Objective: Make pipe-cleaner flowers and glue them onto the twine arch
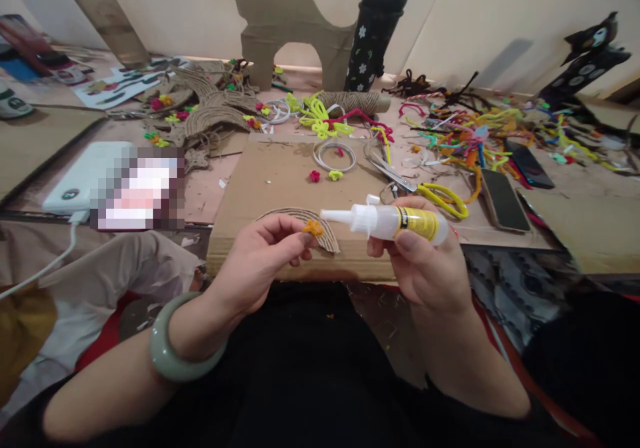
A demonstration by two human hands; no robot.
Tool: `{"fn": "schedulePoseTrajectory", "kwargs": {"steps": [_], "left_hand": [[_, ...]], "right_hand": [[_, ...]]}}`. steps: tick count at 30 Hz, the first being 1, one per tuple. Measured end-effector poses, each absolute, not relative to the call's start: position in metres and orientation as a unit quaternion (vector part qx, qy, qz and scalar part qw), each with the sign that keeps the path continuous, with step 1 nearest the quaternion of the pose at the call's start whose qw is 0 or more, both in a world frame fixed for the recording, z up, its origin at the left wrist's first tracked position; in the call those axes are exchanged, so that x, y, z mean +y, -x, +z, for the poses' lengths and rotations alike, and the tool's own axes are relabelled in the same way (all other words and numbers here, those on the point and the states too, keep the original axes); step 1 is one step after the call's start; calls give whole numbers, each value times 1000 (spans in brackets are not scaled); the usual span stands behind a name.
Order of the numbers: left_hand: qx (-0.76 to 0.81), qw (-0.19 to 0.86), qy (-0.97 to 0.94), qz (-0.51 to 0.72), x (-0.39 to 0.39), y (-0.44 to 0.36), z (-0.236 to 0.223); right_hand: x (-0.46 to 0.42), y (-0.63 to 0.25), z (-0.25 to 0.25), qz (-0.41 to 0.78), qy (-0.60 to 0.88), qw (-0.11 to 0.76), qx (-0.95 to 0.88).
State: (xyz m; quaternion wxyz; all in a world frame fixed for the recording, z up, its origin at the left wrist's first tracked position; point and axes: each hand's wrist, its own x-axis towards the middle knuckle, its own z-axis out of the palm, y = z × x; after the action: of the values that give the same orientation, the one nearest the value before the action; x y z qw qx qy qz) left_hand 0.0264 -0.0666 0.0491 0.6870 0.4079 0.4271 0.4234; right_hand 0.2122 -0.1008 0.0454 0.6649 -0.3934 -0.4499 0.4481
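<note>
Between thumb and forefinger my left hand pinches a small orange flower. My right hand is wrapped round a clear glue bottle with a yellow label, held sideways. Its white nozzle points left at the flower, close to it; whether they touch I cannot tell. Below the flower, a curved piece of twine rows lies on the cardboard, partly hidden by my left hand. Farther back on the cardboard are a pink flower and a yellow-green flower, beside a ring of white tape.
Yellow-handled scissors lie just behind my right hand. Phones and tangled coloured pipe cleaners are to the right. A white power bank with a cable is at left. Twine pieces and a twine spool lie behind.
</note>
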Motion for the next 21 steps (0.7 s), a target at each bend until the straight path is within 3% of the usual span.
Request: {"fn": "schedulePoseTrajectory", "kwargs": {"steps": [10,21], "left_hand": [[400,746,-369,383,-59,-31,59],[430,708,-365,425,-26,-15,67]], "right_hand": [[-103,-221,36,422,409,633,-504],[-92,-238,52,383,412,714,-416]]}}
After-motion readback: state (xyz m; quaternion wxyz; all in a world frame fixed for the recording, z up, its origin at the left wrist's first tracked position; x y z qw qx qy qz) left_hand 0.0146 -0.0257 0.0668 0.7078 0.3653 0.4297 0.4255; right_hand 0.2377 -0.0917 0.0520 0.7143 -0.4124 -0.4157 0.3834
